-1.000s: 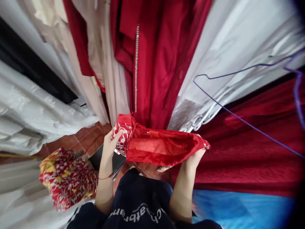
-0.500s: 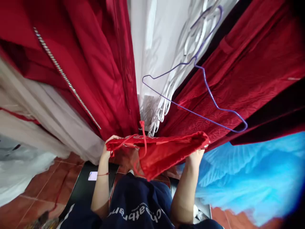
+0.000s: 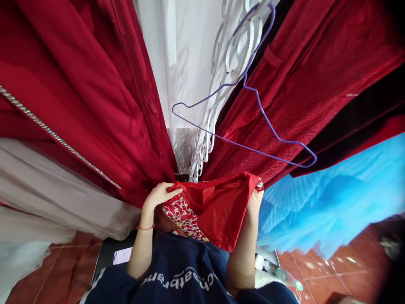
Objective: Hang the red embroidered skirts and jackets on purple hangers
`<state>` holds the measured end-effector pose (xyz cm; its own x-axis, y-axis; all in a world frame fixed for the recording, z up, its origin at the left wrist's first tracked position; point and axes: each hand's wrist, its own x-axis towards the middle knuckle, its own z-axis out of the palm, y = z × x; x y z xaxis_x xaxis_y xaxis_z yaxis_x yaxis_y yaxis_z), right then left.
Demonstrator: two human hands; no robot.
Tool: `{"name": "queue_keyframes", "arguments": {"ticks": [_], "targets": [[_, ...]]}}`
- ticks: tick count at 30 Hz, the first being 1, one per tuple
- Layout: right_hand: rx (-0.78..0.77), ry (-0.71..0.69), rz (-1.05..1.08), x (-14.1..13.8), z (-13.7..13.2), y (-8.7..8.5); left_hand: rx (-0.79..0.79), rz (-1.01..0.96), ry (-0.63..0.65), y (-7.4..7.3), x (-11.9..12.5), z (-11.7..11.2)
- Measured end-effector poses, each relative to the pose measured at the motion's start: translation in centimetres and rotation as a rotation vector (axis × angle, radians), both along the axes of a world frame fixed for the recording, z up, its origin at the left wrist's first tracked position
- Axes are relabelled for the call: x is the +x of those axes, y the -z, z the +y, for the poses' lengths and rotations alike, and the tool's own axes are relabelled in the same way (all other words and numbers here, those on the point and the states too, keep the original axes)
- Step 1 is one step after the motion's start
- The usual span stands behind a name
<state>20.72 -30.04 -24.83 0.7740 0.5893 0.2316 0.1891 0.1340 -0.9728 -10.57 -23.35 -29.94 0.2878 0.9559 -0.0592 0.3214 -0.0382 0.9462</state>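
I hold a small red garment (image 3: 218,207) up in front of me, its plain red lining facing me and a silver-and-gold patterned side showing at the lower left. My left hand (image 3: 160,195) grips its left top corner. My right hand (image 3: 255,198) grips its right top corner, mostly hidden behind the cloth. An empty purple wire hanger (image 3: 247,122) hangs just above the garment, between the hanging clothes.
Hanging clothes fill the view: a dark red dress with a sparkling trim (image 3: 72,105) at left, a white garment with lace edge (image 3: 196,84) in the middle, a red embossed robe (image 3: 303,84) and a blue tulle skirt (image 3: 335,190) at right. Red floor tiles (image 3: 47,274) lie below.
The view has swung to the right. My hands have come closer together, so the red garment hangs folded and narrower, and its patterned side shows again.
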Motion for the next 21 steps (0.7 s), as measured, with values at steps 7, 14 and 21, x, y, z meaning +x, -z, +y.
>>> {"name": "queue_keyframes", "arguments": {"ticks": [7, 14, 21], "targets": [[0.070, 0.081, 0.084, -0.6, -0.6, -0.1, 0.237, -0.271, 0.291, -1.8, 0.7, 0.3], [0.086, 0.219, -0.003, -0.9, -1.8, 1.2, -0.317, -0.139, 0.935, -2.4, -4.4, -2.2], [-0.019, 0.175, -0.062, -1.1, -2.8, 1.3, 0.213, 0.098, 0.160, 2.1, -1.7, -1.8]]}}
